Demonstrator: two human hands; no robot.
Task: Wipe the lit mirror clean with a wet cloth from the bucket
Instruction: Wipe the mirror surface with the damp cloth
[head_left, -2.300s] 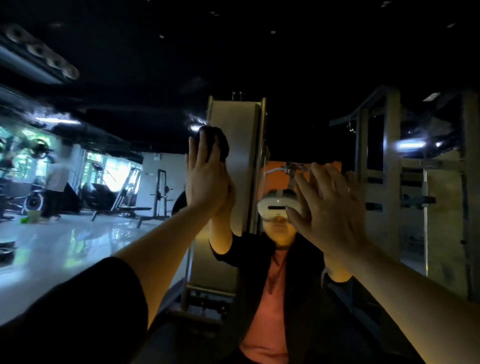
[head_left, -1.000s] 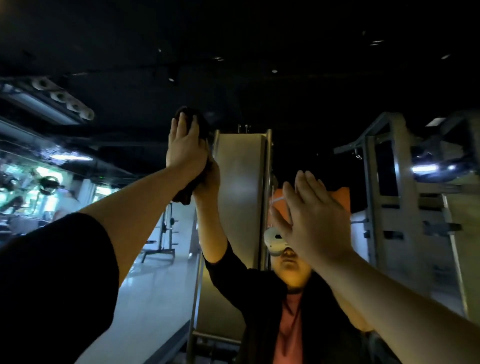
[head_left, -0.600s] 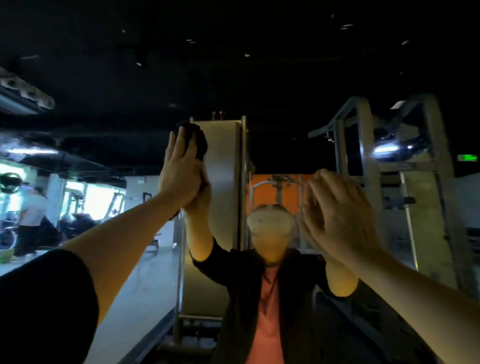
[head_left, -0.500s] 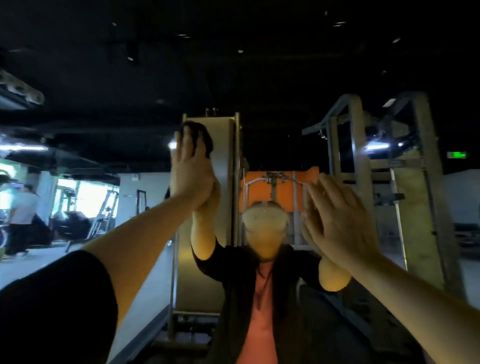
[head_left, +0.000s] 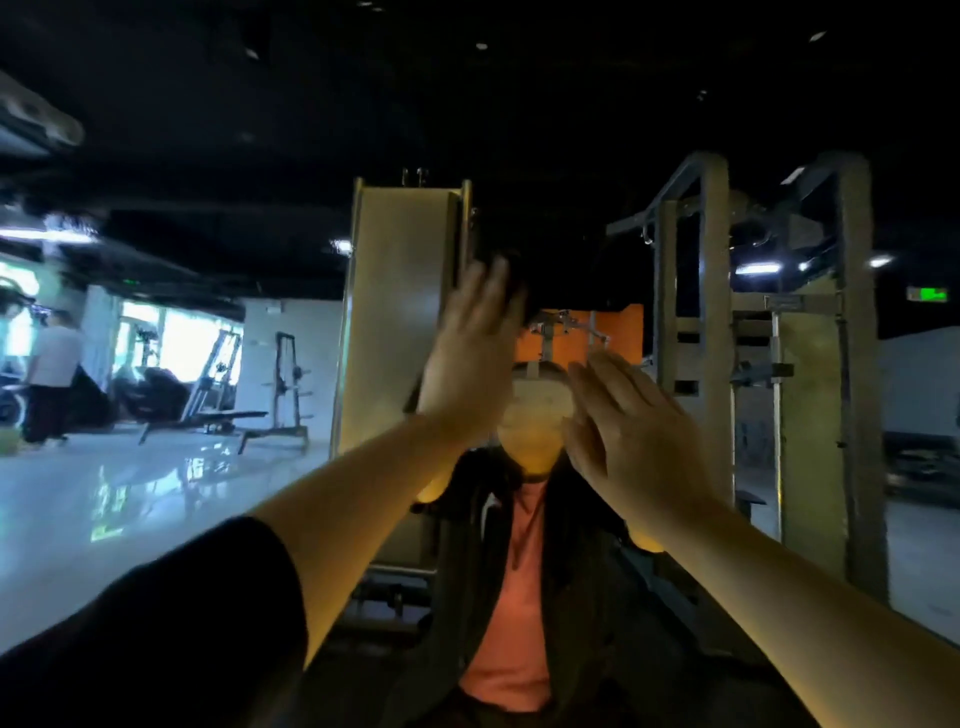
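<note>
The mirror (head_left: 171, 499) fills the whole view and reflects a dim gym and me. My left hand (head_left: 470, 358) is raised near the centre with straight fingers, pressing a dark cloth (head_left: 521, 295) flat against the glass. Only a dark edge of the cloth shows past the fingertips, and it is hard to pick out from the dark reflection. My right hand (head_left: 626, 434) lies flat on the mirror just to the right and a little lower, fingers straight, holding nothing. The bucket is out of sight.
Reflected in the glass are a tall weight-stack machine (head_left: 400, 322) behind me, metal racks (head_left: 701, 332) at the right, benches (head_left: 228, 415) on a shiny floor, and a standing person (head_left: 49, 374) at the far left.
My left hand with the cloth has slid rightward and lower across the glass, ending close beside my right hand. My right hand has stayed flat on the mirror in about the same spot.
</note>
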